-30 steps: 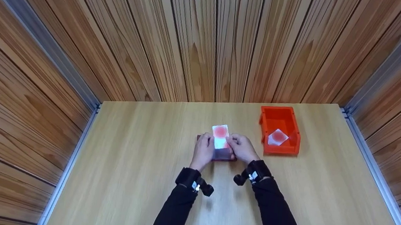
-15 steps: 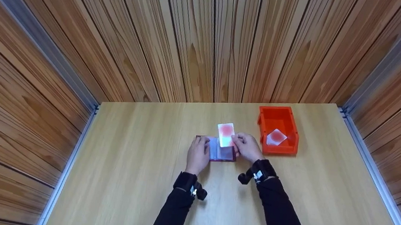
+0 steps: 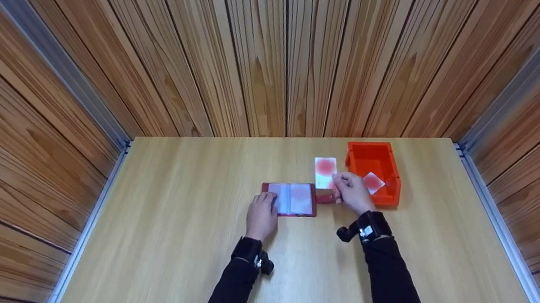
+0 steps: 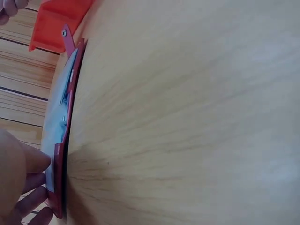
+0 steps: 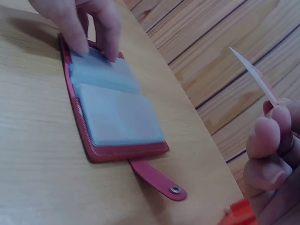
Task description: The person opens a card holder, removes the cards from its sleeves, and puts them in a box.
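A dark red card holder (image 3: 301,200) lies unfolded on the table, its clear plastic sleeves facing up and its snap strap (image 5: 159,180) sticking out to the right. My left hand (image 3: 262,214) rests its fingertips on the left sleeve, near that edge. Beyond the holder's upper right corner, my right hand (image 3: 353,192) pinches a white card (image 3: 324,171) with a red round print by its lower right corner. Seen edge-on in the right wrist view, the card (image 5: 255,75) is raised above the table. Another white card (image 3: 373,182) with a red print lies in the orange bin (image 3: 390,199).
The orange bin stands at the back right of the light wood table (image 3: 167,221), just beyond my right hand. Wood-panelled walls (image 3: 280,57) rise behind the table and at both sides.
My right hand has carried the card up and right, away from the card holder toward the bin. The left hand has let go of the card and shifted left, uncovering the sleeves.
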`<state>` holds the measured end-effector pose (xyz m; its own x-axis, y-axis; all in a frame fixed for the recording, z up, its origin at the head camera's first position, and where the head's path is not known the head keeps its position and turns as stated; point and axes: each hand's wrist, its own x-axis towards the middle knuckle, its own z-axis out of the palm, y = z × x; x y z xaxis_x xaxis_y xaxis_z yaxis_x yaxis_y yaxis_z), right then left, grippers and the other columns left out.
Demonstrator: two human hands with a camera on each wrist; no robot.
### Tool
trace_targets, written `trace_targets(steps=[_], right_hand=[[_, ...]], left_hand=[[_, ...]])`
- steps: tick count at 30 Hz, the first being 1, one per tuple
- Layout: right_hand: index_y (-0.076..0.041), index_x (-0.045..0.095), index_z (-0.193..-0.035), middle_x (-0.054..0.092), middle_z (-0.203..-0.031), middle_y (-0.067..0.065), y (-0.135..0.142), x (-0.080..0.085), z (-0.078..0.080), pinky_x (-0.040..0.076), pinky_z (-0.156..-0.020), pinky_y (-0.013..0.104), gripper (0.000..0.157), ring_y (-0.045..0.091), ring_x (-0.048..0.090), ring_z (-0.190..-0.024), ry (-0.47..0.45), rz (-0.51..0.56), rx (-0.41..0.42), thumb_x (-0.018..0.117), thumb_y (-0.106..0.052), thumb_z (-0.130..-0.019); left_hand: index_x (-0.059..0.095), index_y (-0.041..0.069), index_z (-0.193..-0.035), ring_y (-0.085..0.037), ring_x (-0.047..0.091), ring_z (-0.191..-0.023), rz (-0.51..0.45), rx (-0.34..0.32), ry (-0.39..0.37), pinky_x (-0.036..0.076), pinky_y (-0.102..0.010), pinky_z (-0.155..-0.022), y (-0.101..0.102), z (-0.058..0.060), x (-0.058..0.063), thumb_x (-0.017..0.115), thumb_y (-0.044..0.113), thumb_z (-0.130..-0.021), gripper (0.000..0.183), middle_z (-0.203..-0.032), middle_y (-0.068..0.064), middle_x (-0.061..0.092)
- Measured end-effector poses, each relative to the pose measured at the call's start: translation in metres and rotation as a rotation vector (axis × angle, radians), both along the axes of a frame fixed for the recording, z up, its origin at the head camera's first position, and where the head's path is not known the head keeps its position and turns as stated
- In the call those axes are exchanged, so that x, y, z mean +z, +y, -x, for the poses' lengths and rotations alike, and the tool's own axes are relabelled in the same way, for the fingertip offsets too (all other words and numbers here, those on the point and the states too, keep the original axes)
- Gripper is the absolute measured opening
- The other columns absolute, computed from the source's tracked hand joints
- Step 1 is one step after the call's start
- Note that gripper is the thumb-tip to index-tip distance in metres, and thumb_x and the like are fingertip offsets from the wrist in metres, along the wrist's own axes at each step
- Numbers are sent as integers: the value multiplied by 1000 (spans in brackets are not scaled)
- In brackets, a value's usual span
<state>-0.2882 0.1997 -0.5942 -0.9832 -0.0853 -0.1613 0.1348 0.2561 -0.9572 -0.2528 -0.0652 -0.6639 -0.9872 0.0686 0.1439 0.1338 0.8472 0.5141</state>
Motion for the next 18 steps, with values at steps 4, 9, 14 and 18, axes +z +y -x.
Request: trace_targets(steps=[4,9,14,18], right_hand=[[-3,58,-102,55,-71,-1,19,4,0,56,-60,22,26,12,57,-60,-25,12,-39,52,-27,-109],[-3,60,-107,56,-71,-3,38,12,1,54,-59,22,27,11,57,-58,-52,41,-116,53,-29,-109],[-2,59,-107,56,-70,-4,52,19,2,52,-56,19,27,7,55,-57,-53,89,-191,53,-28,-109],[-1,59,-104,56,-66,-6,62,19,1,50,-53,18,29,6,56,-53,-51,63,-234,53,-28,-109]], left_hand=[[68,3,-128,-32,62,-120,16,-3,46,52,-44,-103,-1,0,-4,67,8,-97,32,-127,-13,68],[70,3,-125,-32,63,-118,21,-7,96,52,-44,-101,-2,0,-8,68,6,-95,31,-125,-13,69],[71,4,-125,-31,63,-118,23,-19,109,52,-44,-102,-4,-1,-9,67,7,-95,30,-124,-12,69],[72,5,-123,-31,64,-116,18,-24,124,53,-44,-100,-4,-1,-9,66,7,-96,28,-121,-12,71]])
